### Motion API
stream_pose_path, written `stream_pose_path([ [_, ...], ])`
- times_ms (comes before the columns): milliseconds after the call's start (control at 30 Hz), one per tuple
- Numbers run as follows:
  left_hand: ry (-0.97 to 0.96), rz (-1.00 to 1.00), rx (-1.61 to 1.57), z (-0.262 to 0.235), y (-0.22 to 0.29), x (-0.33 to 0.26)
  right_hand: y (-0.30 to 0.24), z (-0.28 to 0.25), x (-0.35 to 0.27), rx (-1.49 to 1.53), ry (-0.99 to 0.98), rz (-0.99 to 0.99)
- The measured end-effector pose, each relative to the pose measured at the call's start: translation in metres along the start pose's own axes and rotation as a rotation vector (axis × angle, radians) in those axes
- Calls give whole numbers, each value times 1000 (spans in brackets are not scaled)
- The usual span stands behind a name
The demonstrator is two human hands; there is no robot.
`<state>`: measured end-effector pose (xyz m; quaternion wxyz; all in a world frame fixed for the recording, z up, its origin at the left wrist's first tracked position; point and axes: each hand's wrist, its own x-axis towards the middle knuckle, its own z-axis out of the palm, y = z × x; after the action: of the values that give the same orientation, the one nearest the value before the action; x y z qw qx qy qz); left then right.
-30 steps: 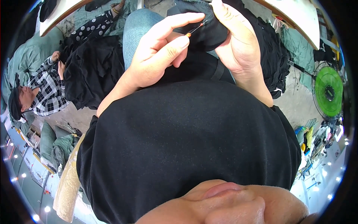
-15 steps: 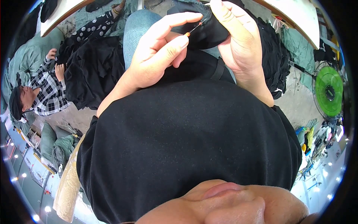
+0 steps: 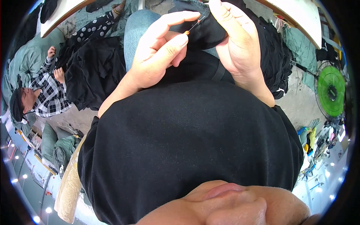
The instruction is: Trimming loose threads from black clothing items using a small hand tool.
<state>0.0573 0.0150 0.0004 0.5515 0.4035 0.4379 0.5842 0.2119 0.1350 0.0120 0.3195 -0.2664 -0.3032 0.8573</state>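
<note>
My left hand [image 3: 161, 50] is closed round a small seam ripper [image 3: 194, 26]. Its orange end shows at my thumb tip, and a thin metal shaft with a reddish tip points up and right, close to my index fingertip. The rest of its handle is hidden in the palm. With thumb and fingers pinched, my right hand [image 3: 238, 47] holds the upper edge of a black garment piece [image 3: 208, 35]. The cloth hangs between my hands over my lap. The tool's tip is against or just before the cloth; I cannot tell which.
White tabletops [image 3: 69, 13] stand at the far left and far right. Black cloth heaps [image 3: 95, 69] lie on both sides. A green fan [image 3: 330, 92] stands right; a person in a checked shirt [image 3: 50, 92] sits left.
My right hand has shifted slightly left and up with the cloth. The seam ripper has moved a little up and left in my left hand.
</note>
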Motion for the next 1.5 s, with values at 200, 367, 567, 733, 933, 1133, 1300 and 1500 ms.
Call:
stream_pose_path([
  [200, 5, 7, -13, 1, -1, 1, -1, 0, -1, -84, 6, -12],
  [367, 27, 20, -15, 1, -4, 2, 1, -1, -1, -123, -12, -28],
  [567, 82, 31, -119, 4, -11, 0, 10, -9, 0, -25, -31, 24],
  [733, 145, 19, -235, 2, -11, -2, 22, -20, 0, -107, -303, -117],
  [933, 55, 40, -105, 1, -7, -1, 28, -37, 18, -213, -259, -169],
  [1133, 37, -18, 34, 2, -1, -3, 2, -18, 3, -41, -99, 6],
  [1300, 13, -6, 69, 1, 2, 0, -3, -18, 5, -13, -83, 27],
  [1500, 25, -7, 74, 1, 4, 2, -6, -14, 6, -7, -89, 36],
])
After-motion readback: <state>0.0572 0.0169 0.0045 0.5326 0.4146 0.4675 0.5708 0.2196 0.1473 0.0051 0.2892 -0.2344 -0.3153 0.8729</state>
